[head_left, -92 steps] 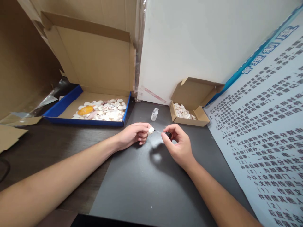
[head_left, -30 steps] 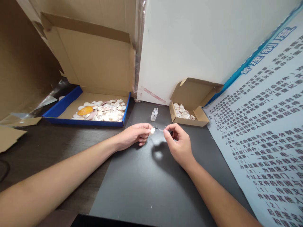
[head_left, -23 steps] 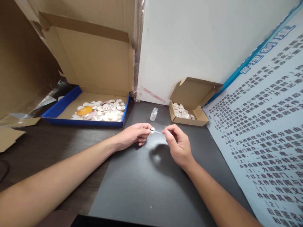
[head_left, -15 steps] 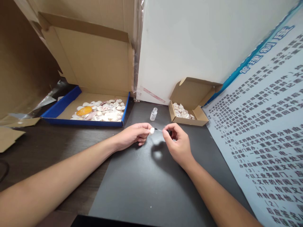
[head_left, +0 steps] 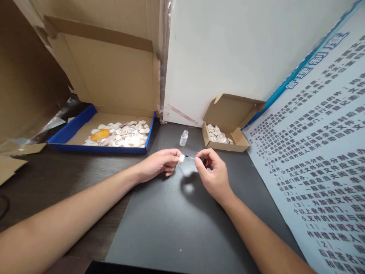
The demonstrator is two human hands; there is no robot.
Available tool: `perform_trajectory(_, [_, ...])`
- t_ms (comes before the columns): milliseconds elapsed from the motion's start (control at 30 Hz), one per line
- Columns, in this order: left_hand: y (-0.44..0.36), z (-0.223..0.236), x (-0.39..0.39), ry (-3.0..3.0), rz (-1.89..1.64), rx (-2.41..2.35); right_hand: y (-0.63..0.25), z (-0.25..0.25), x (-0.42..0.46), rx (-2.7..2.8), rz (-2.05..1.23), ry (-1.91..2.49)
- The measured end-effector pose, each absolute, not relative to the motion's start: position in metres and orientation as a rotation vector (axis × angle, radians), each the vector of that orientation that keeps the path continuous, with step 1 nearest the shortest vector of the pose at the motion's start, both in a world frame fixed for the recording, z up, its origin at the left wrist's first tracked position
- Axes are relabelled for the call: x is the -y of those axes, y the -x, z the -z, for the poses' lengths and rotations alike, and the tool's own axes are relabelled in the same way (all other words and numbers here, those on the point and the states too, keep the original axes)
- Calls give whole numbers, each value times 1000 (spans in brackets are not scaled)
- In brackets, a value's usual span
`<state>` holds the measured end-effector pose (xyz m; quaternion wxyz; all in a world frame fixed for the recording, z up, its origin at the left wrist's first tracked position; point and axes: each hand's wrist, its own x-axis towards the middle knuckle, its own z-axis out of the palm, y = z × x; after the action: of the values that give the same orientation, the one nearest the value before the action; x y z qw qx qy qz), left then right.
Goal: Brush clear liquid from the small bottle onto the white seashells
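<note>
My left hand (head_left: 163, 163) is closed, pinching a small white seashell (head_left: 181, 158) between thumb and fingertips. Facing it, my right hand (head_left: 211, 170) grips the dark cap of a thin applicator brush (head_left: 189, 156), whose dark tip points left at the shell. A narrow gap seems to lie between tip and shell. Just behind both hands stands a small clear bottle (head_left: 183, 138), upright and uncapped, with a whitish look inside.
At the left, an open blue-edged cardboard box (head_left: 99, 148) holds many shells and one orange piece (head_left: 100, 134). A smaller open carton (head_left: 226, 146) with shells stands back right. A printed board (head_left: 319, 160) leans along the right side, over a grey mat (head_left: 154, 236).
The brush tip has drawn back slightly from the shell, toward the right. Both hands keep their grips, and the whole view has shifted a little.
</note>
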<state>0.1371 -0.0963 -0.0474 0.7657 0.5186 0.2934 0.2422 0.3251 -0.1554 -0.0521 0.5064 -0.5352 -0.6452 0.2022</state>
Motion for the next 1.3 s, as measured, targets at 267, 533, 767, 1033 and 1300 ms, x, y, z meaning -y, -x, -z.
perform_trajectory(267, [-137, 49, 97, -1142, -533, -646, -327, 53, 159, 1574, -665, 1128])
perform_trajectory(533, [-138, 48, 96, -1156, -527, -644, -327, 53, 156, 1572, -512, 1230])
perform_trajectory(767, [-137, 49, 96, -1190, -529, -611, -327, 53, 155, 1557, -470, 1275])
perform_trajectory(1033, [-137, 53, 94, -1245, -559, -571, -327, 52, 156, 1580, -553, 1251])
perform_trajectory(1300, [-137, 54, 93, -1221, -571, -598, -328, 50, 160, 1609, -592, 1183])
